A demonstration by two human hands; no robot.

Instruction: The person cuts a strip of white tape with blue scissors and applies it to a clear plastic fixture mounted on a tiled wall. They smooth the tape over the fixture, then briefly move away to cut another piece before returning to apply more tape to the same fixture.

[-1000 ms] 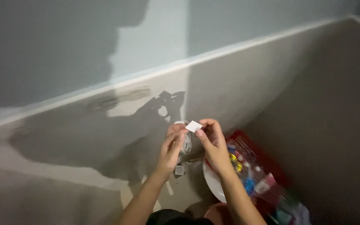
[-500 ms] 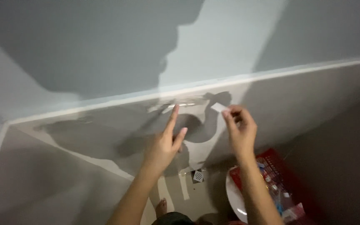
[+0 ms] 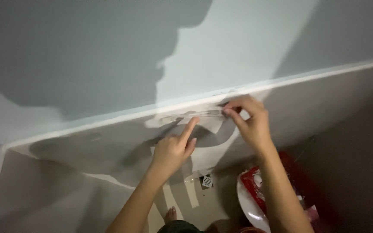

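Observation:
A strip of clear tape (image 3: 197,115) lies along the wall (image 3: 109,64) just under the pale line where the upper light grey paint meets the lower beige paint. My left hand (image 3: 174,148) points its index finger up and presses the strip near its middle. My right hand (image 3: 248,119) pinches the strip's right end between thumb and fingers against the wall. Both forearms reach up from the bottom of the view.
Below, a red basket (image 3: 296,185) with small items stands on the floor beside a white bowl (image 3: 247,207). A small square floor drain (image 3: 207,181) and a bare foot (image 3: 170,214) show near the bottom. A wall corner runs down at the far left.
The view has tilted up. Both hands rose from chest height to the paint line, and the small tape piece held between them now lies stretched on the wall.

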